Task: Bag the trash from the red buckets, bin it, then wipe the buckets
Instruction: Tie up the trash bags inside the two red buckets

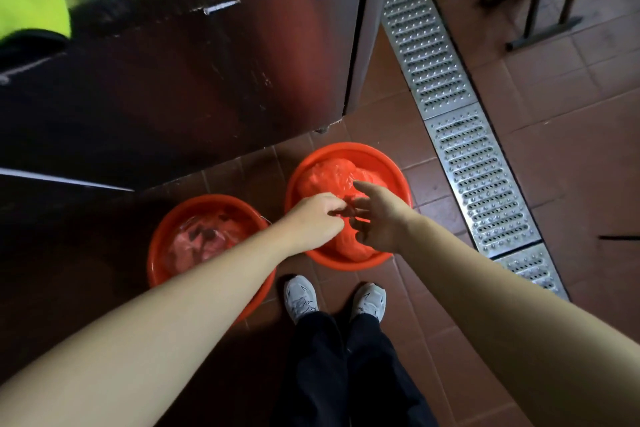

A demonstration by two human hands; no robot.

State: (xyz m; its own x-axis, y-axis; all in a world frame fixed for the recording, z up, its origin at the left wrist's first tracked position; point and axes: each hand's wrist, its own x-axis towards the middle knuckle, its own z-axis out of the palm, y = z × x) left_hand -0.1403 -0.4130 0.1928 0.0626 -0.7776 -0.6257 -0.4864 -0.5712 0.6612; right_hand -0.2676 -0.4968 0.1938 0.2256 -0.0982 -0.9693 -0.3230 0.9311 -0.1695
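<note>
While we knot the bag [330, 180] in one bucket [398, 177], nothing is binned.
Left hand [313, 218] fingers pinch its neck, right hand [377, 215] fingers spread loose; second bucket [162, 236] waits.

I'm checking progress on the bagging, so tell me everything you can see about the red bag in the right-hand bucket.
The red bag looks like thin, glossy, crinkled plastic, bulging above the rim of its round red bucket on the tiled floor. Its top is gathered into a twist near the middle. The left hand pinches that twist; the right hand, fingers spread, touches it. Contents are hidden.

Hands [346, 218] seemingly at bag [325, 177] knot
</note>
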